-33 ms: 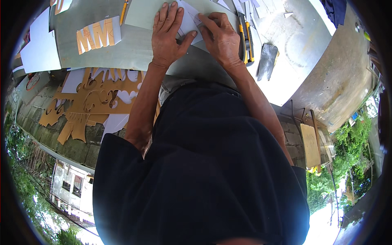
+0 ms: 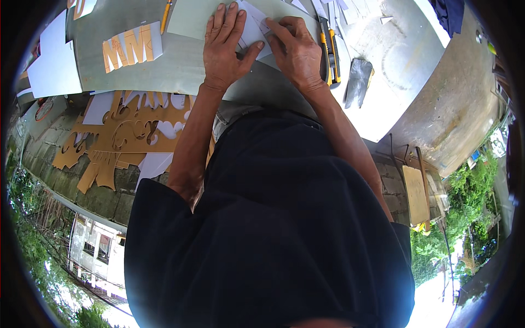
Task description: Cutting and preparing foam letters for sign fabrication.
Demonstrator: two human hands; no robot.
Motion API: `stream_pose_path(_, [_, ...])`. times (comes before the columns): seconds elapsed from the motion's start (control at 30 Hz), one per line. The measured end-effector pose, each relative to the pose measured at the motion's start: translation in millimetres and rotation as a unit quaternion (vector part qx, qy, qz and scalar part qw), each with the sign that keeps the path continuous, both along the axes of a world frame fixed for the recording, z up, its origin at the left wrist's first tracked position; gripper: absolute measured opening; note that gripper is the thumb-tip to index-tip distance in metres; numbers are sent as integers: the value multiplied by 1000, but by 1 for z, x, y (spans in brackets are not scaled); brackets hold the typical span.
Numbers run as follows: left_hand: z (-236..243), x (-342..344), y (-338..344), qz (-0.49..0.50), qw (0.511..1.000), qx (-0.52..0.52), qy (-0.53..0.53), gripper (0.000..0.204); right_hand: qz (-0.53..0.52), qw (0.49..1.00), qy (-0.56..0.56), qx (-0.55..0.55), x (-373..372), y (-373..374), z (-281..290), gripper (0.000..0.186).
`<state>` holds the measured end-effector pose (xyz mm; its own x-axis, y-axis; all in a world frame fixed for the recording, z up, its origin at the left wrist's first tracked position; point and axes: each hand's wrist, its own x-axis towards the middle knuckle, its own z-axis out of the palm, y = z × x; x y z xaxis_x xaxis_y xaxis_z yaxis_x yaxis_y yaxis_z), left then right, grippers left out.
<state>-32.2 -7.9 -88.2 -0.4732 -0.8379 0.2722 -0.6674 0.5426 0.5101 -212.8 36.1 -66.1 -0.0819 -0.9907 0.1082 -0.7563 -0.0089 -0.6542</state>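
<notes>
My left hand [image 2: 223, 50] lies flat on a white cut piece of sheet [image 2: 249, 33], its fingers stretched out and the thumb spread to the right. Pencil-like lines show on that piece. At its right side, my right hand [image 2: 297, 52] has bent fingers, with forefinger and thumb closed at the piece's edge; the fingertips are partly hidden. Beneath both hands is a pale grey-green board [image 2: 188, 17]. Just right of my right hand lies a yellow and black utility knife [image 2: 332, 54], touched by neither hand.
Brown-and-white letter-shaped cutouts [image 2: 129, 48] and a pencil [image 2: 165, 15] lie on the table at left. A dark wrapped blade-like piece [image 2: 359, 82] sits right of the knife. Cut brown boards [image 2: 131, 131] are below the table's left edge. White scraps [image 2: 355, 10] lie at far right.
</notes>
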Motion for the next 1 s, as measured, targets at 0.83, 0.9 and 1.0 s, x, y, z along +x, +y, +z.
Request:
stream_pose_path(0.83, [-5,-1,-1,1,1000,-10,20,68,0,1000,0,-4,0,-1,0,36])
stream_pose_path(0.9, [-5,-1,-1,0,1000,-12,22,68,0,1000,-1,-3,0,-1,0,36])
stream_pose_path(1.0, [-4,-1,-1,0,1000,-14,28,68,0,1000,0,-6,0,-1,0,36])
